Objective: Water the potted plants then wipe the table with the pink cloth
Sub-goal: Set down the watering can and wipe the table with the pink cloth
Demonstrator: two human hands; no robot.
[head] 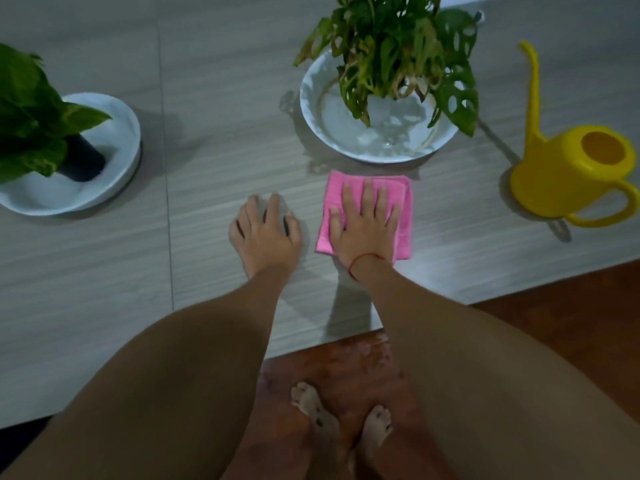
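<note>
The folded pink cloth (pixel 367 213) lies flat on the grey tabletop (pixel 214 140), pinned under the right hand (pixel 363 226), palm down with fingers spread, gripping nothing. At nine o'clock from it the left hand (pixel 266 233) rests on the bare tabletop, fingers loosely curled, empty. At twelve o'clock stands a holey-leaved plant (pixel 398 53) in a white dish (pixel 311 109); at three o'clock a yellow watering can (pixel 568 171); far at nine o'clock a second plant (pixel 31 116).

A pale grey tabletop (pixel 214 140) with a fine wood-grain streak fills the far and left parts of the scene. Near and right lies a reddish-brown wooden floor (pixel 561 306). The light is dim and cool.
</note>
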